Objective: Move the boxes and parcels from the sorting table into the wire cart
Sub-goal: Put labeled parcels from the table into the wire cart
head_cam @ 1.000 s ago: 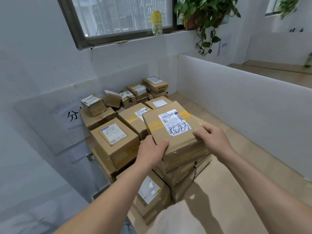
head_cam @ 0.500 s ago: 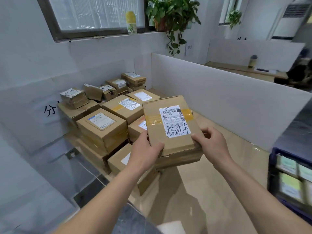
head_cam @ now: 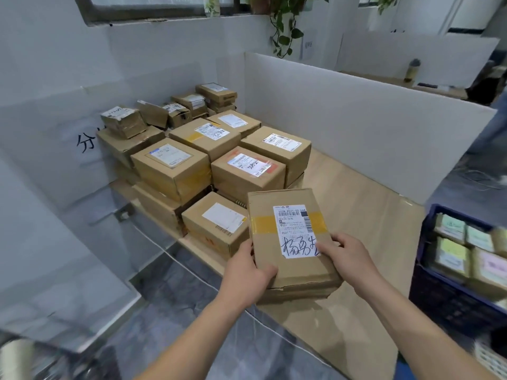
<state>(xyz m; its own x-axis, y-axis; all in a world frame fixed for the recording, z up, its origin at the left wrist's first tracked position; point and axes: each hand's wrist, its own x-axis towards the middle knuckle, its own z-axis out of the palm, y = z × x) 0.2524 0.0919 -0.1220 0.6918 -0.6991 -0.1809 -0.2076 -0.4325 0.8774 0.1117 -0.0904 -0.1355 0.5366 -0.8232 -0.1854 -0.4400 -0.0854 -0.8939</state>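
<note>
Beyond and left of the hands, a stack of boxes (head_cam: 208,160) sits on the table (head_cam: 356,204). The left hand (head_cam: 244,272) grips the left edge of a flat box (head_cam: 290,242), and the right hand (head_cam: 348,256) grips its right side, thumb on the label (head_cam: 295,229). The flat box is held above the table's near edge. Right of the hands stands a blue crate (head_cam: 450,305) of parcels.

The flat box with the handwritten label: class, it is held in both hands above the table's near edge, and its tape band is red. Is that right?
Not quite. The head view shows the flat box gripped by the left hand and right hand above the table, but its tape band is yellow, not red.
</note>
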